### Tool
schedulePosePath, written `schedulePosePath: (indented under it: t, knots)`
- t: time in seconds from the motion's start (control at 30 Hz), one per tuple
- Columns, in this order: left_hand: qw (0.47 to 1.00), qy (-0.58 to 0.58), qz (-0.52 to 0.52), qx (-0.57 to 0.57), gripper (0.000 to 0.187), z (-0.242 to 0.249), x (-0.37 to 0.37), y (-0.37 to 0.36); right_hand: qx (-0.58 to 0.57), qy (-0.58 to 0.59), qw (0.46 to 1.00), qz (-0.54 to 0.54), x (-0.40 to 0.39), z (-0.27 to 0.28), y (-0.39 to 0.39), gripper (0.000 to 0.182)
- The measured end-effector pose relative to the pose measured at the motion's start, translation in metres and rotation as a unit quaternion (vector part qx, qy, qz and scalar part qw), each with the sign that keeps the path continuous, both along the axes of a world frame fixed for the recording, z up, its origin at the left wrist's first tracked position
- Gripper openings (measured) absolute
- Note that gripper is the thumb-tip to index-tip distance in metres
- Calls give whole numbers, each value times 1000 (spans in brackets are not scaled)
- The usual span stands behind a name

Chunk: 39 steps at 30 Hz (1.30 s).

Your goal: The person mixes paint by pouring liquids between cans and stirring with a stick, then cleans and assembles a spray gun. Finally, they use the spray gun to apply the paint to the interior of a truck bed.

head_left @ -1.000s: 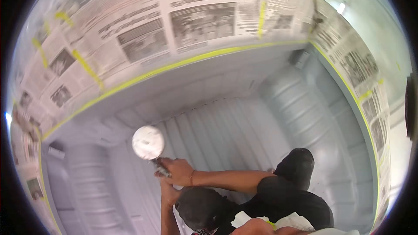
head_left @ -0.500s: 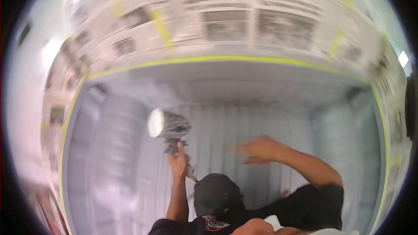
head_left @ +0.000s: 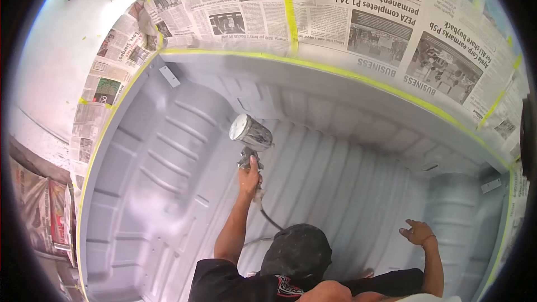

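Note:
My left hand (head_left: 249, 180) is wrapped round the grip of a spray gun (head_left: 248, 159). The gun carries a silvery, paint-stained cup (head_left: 251, 132) with a pale round end. A dark hose (head_left: 271, 218) runs from the grip and passes behind a dark, rounded, cloth-covered shape (head_left: 296, 251) below. Off to the right, my right hand (head_left: 418, 232) holds nothing; its fingers are apart above the ribbed floor. Both hands are over a grey, ribbed pickup bed (head_left: 335, 184). The gun's nozzle is hard to make out.
Yellow tape (head_left: 335, 69) lines the bed's rim. Newspaper (head_left: 330, 22) covers the far side and left edge. Raised wheel-arch bulges (head_left: 179, 151) stand at the left and right. A white surface (head_left: 42, 106) lies outside on the left.
My view has turned, so the bed now looks tilted and sharper. The spray gun sits further right and higher in view. My right hand has swung out to the right and lower.

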<state>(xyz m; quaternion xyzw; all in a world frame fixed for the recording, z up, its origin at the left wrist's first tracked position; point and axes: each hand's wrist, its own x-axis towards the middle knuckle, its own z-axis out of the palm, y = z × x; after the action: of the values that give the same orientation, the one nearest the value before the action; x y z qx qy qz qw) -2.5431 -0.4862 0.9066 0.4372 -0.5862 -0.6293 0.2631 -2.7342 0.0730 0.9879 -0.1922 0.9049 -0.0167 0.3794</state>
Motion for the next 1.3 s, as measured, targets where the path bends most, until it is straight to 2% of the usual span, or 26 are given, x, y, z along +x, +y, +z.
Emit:
schedulePosePath:
  t: [0.03,0.07,0.13,0.27,0.37,0.6,0.73,0.8,0.93,1.13,1.2,1.27,1.3]
  knots:
    - [1000,-11,28,-2,52,1,-9,-1,-18,37,999,2,-1,1,-3,73]
    - [1000,-11,27,0,52,-2,-14,-7,-15,38,999,0,-1,3,-6,73]
    - [995,-35,91,-20,55,-19,-24,-26,-25,42,998,-26,0,13,-14,72]
    - [987,-13,158,-33,59,-42,-26,-79,-31,32,998,-47,6,26,-20,69]
    - [978,-17,190,-90,60,-37,-23,-107,-24,34,997,-66,12,24,-10,67]
    - [976,-30,202,-69,59,-40,-17,-124,-36,55,996,-52,13,32,-23,65]
    - [985,-32,151,-78,59,-35,-12,-96,-58,67,995,-54,16,32,-20,63]
    - [992,-29,116,-31,58,-32,-14,-73,-62,64,994,-55,16,34,-18,63]
    - [998,-14,57,-12,56,-47,-23,-33,-80,74,993,-43,17,40,-20,61]
    - [1000,-22,15,4,50,-55,-55,28,-98,78,991,-53,23,49,-22,59]
    - [998,-52,-37,-26,50,-58,-65,43,-92,78,992,-45,22,44,-16,59]
    - [996,-59,-42,-61,48,-57,-72,61,-86,77,993,-35,23,44,-14,58]
    - [986,-96,-96,-94,45,-58,-72,69,-89,79,992,-47,23,46,-16,58]
